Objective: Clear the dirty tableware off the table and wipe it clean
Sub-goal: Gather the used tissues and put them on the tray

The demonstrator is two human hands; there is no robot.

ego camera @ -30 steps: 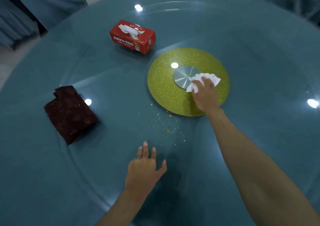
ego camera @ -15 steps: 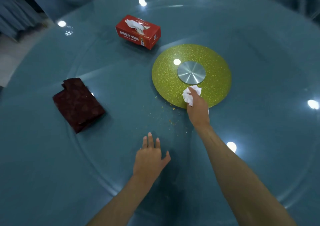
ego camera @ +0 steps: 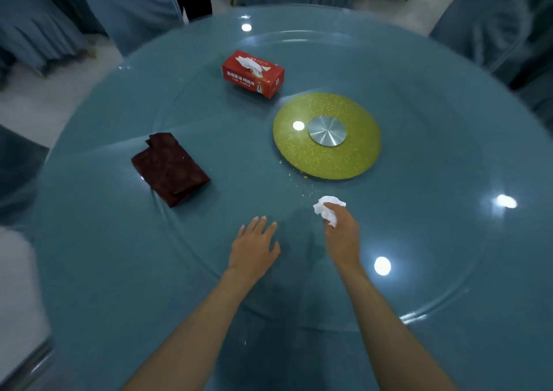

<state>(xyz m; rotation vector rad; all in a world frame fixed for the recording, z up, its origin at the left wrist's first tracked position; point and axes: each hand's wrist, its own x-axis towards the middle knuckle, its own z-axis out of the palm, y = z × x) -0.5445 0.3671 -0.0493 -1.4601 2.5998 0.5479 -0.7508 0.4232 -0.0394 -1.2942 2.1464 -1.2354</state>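
Note:
My right hand point(ego camera: 342, 235) grips a crumpled white tissue point(ego camera: 327, 209) against the blue glass table top point(ego camera: 419, 211), a little nearer to me than the gold glitter disc point(ego camera: 326, 157) with its silver hub point(ego camera: 327, 130). A few small crumbs point(ego camera: 306, 194) lie on the glass between the tissue and the disc. My left hand point(ego camera: 254, 248) rests flat on the glass with straight fingers, to the left of my right hand.
A red tissue box point(ego camera: 254, 74) stands beyond the disc at the left. A folded dark red cloth point(ego camera: 169, 167) lies on the left of the table. Blue-covered chairs point(ego camera: 478, 22) ring the far side.
My right hand has dragged the tissue from the silver hub across the gold disc and off its near edge onto the glass, toward me. My left hand stays flat on the table.

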